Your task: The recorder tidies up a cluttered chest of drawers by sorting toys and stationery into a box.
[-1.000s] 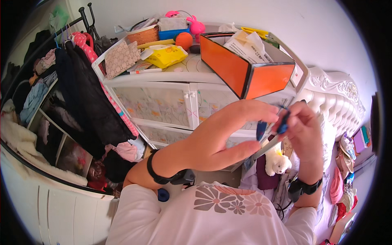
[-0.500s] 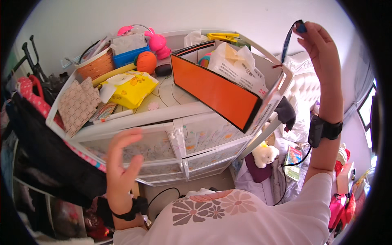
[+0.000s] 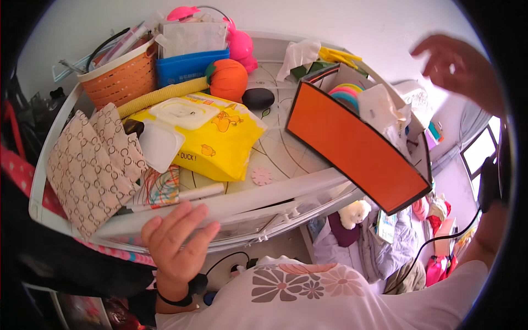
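Note:
My left hand [image 3: 179, 242] is held at the front edge of the white cabinet top [image 3: 269, 190], fingers stretched and apart, holding nothing. Raised at the upper right, my right hand [image 3: 454, 69] is somewhat blurred; its bent fingers are apart and nothing shows in them. Between the hands an open-topped orange box [image 3: 352, 148] with black edges sits tilted over the cabinet's front right edge. Inside it are a crumpled white plastic bag [image 3: 379, 104] and a rainbow-striped round thing [image 3: 345, 94]. A yellow wet-wipes pack [image 3: 242, 143] lies beyond my left hand.
Along the back stand an orange basket [image 3: 124, 77], a blue container [image 3: 192, 67] and a pink figure [image 3: 240, 47]. An orange pumpkin-like toy [image 3: 228, 80] and a black oval object [image 3: 258, 99] lie nearby. A patterned pouch [image 3: 88, 170] leans at the left. A bed with bedding [image 3: 379, 253] is at lower right.
The dark strap my right hand held up no longer shows in it. That hand moved right and down. My left hand has spread its fingers. The view has shifted closer over the cabinet top.

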`<state>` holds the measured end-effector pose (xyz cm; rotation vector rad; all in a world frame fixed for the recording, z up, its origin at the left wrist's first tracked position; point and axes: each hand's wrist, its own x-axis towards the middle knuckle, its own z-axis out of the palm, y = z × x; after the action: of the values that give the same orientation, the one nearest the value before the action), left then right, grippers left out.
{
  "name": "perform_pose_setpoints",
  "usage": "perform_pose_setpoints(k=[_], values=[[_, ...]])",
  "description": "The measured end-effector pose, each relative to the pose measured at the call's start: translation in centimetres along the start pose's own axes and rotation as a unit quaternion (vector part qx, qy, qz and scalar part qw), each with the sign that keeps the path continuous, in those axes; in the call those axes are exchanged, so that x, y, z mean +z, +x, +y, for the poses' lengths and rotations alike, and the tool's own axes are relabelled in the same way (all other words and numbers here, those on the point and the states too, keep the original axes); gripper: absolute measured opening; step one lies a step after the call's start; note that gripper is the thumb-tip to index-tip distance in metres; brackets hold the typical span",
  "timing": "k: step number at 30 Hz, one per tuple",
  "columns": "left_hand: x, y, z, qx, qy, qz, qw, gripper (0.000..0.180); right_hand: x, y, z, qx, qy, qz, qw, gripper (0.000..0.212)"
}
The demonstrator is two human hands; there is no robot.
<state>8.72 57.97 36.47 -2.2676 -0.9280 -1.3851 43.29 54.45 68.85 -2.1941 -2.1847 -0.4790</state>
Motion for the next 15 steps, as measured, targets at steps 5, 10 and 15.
perform_pose_setpoints(k=[5,10,15], values=[[-1.6,-0.5,0.3,-0.014,0.041,-0.035,0.998,0.011,4.4,11.4,-13.3,-0.178,-0.065,-0.100,0.977,0.043],[-1.1,-0.3,-0.4,0.020,0.006,-0.074,0.997,0.015,10.0,14.1,-18.4,-0.209,-0.223,-0.253,0.918,0.043],[-1.4,-0.5,-1.3,0.055,0.014,-0.081,0.995,0.019,12.2,14.6,-20.1,-0.227,-0.278,-0.312,0.880,0.043]])
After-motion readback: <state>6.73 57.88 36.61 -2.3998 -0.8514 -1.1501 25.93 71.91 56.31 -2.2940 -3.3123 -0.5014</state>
